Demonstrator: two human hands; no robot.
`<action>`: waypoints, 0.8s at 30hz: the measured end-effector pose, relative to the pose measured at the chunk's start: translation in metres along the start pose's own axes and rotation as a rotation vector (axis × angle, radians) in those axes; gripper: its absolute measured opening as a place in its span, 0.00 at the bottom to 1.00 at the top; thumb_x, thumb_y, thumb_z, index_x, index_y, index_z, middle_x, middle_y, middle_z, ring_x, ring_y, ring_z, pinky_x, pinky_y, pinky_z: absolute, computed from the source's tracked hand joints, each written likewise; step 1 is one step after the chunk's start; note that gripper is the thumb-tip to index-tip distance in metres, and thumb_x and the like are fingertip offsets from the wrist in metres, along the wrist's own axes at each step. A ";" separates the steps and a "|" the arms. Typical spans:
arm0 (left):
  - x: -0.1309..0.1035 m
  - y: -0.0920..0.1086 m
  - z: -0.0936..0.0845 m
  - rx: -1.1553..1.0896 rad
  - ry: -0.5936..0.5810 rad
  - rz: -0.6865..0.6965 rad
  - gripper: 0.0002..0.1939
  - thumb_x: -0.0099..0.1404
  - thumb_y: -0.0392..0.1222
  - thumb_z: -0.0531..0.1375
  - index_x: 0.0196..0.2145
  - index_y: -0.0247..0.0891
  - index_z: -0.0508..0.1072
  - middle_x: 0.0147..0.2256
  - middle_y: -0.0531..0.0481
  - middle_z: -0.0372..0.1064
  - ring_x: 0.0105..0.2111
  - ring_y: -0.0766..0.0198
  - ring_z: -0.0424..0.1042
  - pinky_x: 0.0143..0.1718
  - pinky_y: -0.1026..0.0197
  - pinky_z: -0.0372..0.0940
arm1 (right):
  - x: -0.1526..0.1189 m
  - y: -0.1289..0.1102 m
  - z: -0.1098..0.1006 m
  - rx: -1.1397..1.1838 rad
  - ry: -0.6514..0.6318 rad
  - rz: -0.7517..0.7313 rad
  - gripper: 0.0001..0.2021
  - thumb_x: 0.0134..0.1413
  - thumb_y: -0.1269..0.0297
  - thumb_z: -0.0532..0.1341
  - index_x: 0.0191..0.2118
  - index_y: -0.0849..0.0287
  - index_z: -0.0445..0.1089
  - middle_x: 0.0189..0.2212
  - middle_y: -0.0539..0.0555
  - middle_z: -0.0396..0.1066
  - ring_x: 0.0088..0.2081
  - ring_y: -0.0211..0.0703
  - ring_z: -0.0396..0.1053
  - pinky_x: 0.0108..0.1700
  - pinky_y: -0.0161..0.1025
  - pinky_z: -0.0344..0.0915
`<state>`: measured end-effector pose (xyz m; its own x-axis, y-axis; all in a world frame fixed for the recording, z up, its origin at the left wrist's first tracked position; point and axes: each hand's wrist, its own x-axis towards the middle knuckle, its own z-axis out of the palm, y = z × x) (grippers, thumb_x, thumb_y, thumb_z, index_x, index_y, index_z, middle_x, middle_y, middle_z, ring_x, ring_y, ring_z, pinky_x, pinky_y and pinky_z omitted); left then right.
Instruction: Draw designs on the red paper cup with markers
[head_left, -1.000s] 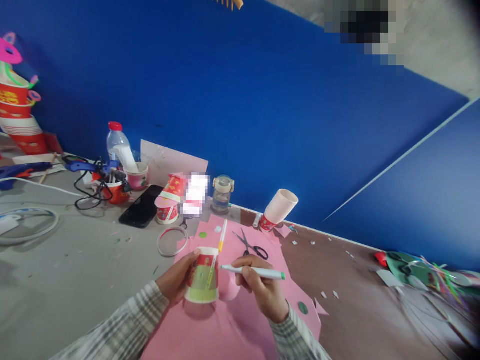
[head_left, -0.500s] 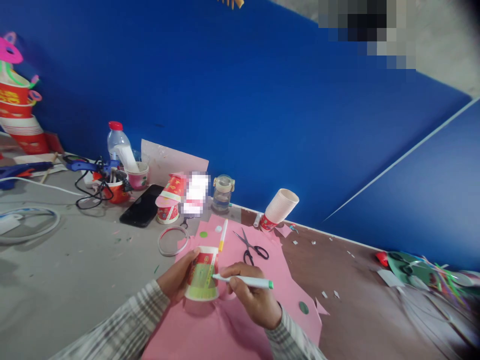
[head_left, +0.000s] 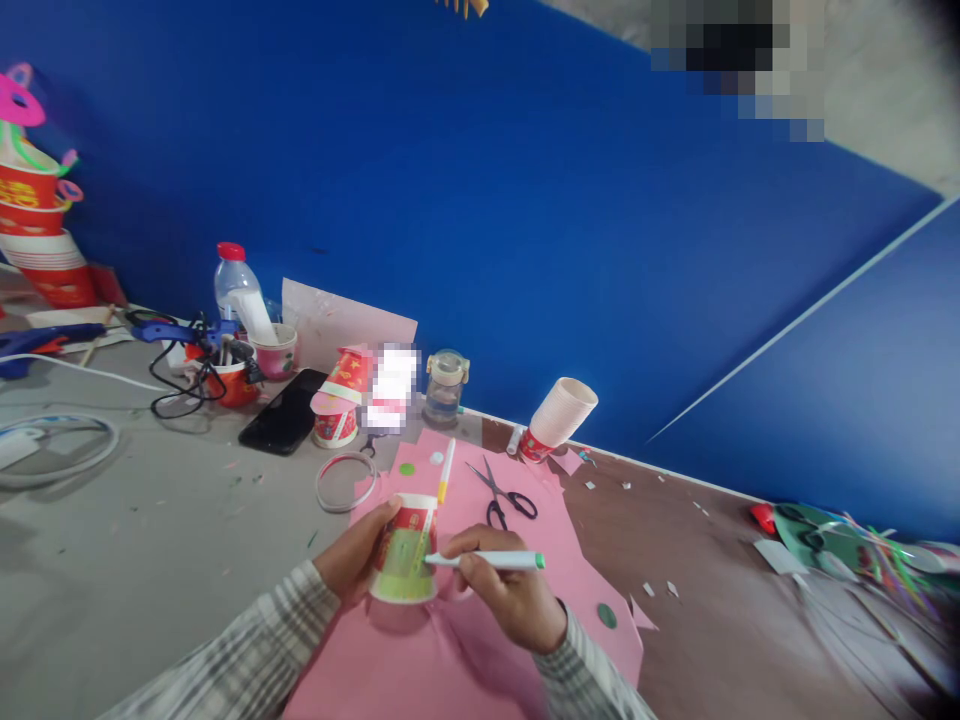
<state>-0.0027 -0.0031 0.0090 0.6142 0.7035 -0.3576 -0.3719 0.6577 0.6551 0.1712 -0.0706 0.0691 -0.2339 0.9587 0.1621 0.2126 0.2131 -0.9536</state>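
Observation:
A red paper cup (head_left: 405, 552), its lower part coloured light green, is gripped at its left side by my left hand (head_left: 358, 550). Between the thumb and fingers of my right hand (head_left: 504, 590) is a white marker (head_left: 495, 560) with a green end. The marker's tip meets the right part of the cup's wall. Both hands are above a large pink paper sheet (head_left: 540, 530). On that sheet, just beyond the cup, lie a yellow-and-white marker (head_left: 447, 470) and black-handled scissors (head_left: 504, 492). The fingers behind the cup are hidden.
A tilted stack of paper cups (head_left: 561, 415) and a lidded glass jar (head_left: 445, 385) stand by the blue wall. To the left are a phone (head_left: 283, 412), a tape ring (head_left: 346, 482) and a glue gun (head_left: 184, 332). Green paper and strips (head_left: 847, 545) lie at right.
The marker's tip has shifted very slightly downward on the cup. My left hand keeps its hold, and the things on the table have stayed where they were.

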 end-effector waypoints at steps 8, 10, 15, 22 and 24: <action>0.002 -0.002 -0.001 0.022 -0.022 0.012 0.29 0.36 0.61 0.65 0.29 0.33 0.72 0.23 0.45 0.74 0.23 0.56 0.72 0.25 0.56 0.68 | 0.001 0.003 0.002 -0.052 0.071 -0.081 0.10 0.51 0.72 0.58 0.36 0.57 0.75 0.25 0.54 0.76 0.22 0.44 0.72 0.26 0.34 0.69; 0.003 -0.002 -0.001 0.031 -0.025 0.021 0.28 0.37 0.61 0.64 0.27 0.33 0.71 0.21 0.45 0.73 0.22 0.56 0.72 0.24 0.57 0.68 | 0.001 0.003 0.004 -0.070 0.026 -0.082 0.10 0.50 0.73 0.59 0.35 0.57 0.76 0.26 0.54 0.77 0.23 0.44 0.73 0.27 0.35 0.70; 0.003 -0.002 0.002 0.058 -0.040 0.065 0.26 0.39 0.60 0.64 0.28 0.34 0.71 0.22 0.47 0.72 0.23 0.55 0.72 0.25 0.56 0.68 | 0.002 -0.001 0.006 -0.115 0.035 -0.099 0.09 0.52 0.73 0.58 0.36 0.58 0.76 0.23 0.53 0.76 0.24 0.45 0.73 0.28 0.35 0.70; -0.001 -0.001 0.004 0.106 -0.060 0.154 0.23 0.42 0.57 0.66 0.29 0.36 0.71 0.24 0.49 0.72 0.24 0.58 0.71 0.23 0.61 0.66 | 0.002 0.000 0.007 -0.196 0.035 -0.195 0.10 0.52 0.73 0.58 0.38 0.57 0.75 0.30 0.55 0.77 0.28 0.45 0.74 0.33 0.35 0.71; -0.001 -0.001 0.005 0.109 -0.059 0.165 0.24 0.41 0.57 0.66 0.30 0.36 0.71 0.24 0.50 0.72 0.25 0.59 0.71 0.24 0.62 0.65 | 0.002 0.001 0.007 -0.213 0.021 -0.219 0.10 0.52 0.74 0.59 0.39 0.56 0.74 0.33 0.55 0.78 0.31 0.46 0.75 0.35 0.36 0.70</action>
<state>0.0003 -0.0053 0.0118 0.5921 0.7802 -0.2016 -0.3951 0.4992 0.7712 0.1644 -0.0699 0.0670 -0.2773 0.8886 0.3653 0.3536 0.4479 -0.8212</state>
